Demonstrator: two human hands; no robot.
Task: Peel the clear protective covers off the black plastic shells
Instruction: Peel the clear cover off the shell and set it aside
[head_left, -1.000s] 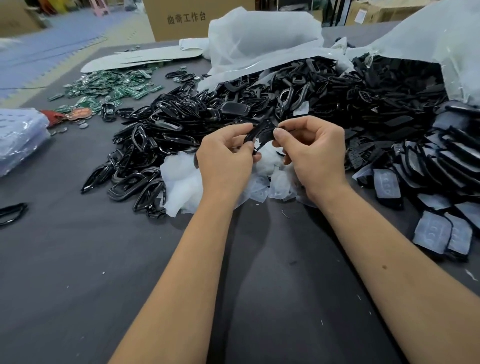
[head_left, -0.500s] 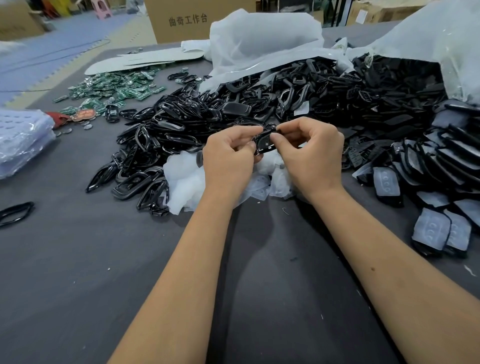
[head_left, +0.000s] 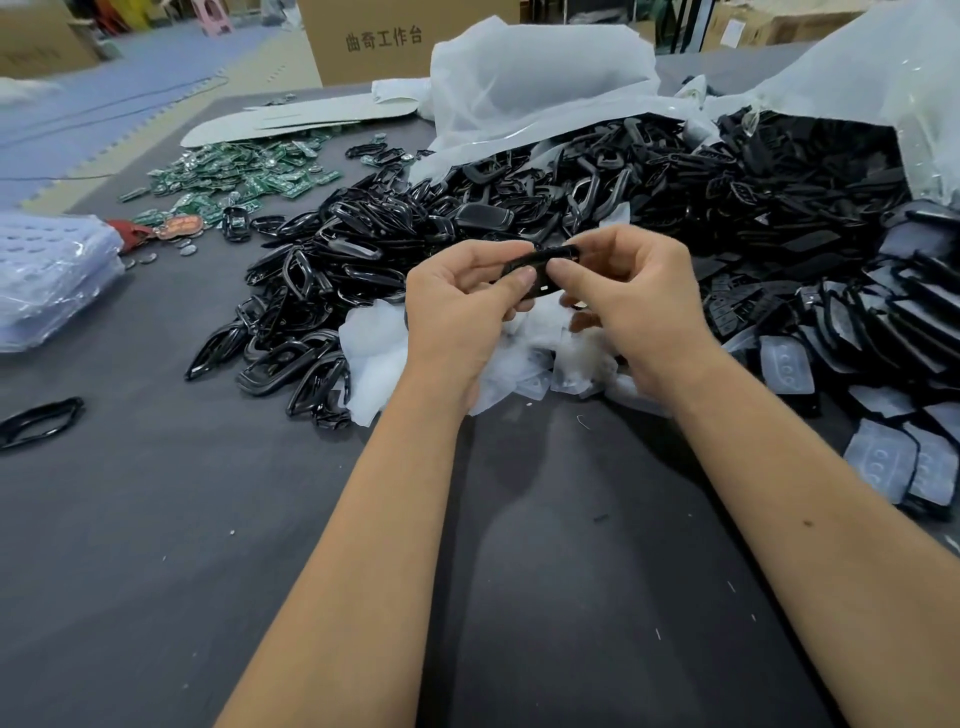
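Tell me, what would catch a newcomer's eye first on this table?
Probably the two hands in the middle, the left hand and right hand, pinching one small black plastic shell between them. Behind them sprawls a huge heap of glossy black plastic frames, spilling from white plastic bags. A scatter of small green circuit boards lies far left.

The shell (head_left: 540, 270) between my grips is glossy black, like the heap of black shells (head_left: 519, 208) beyond. Peeled covers (head_left: 524, 358) near me look milky white. Far left lie green circuit boards (head_left: 234, 176). My worktop (head_left: 156, 493) is dark grey.
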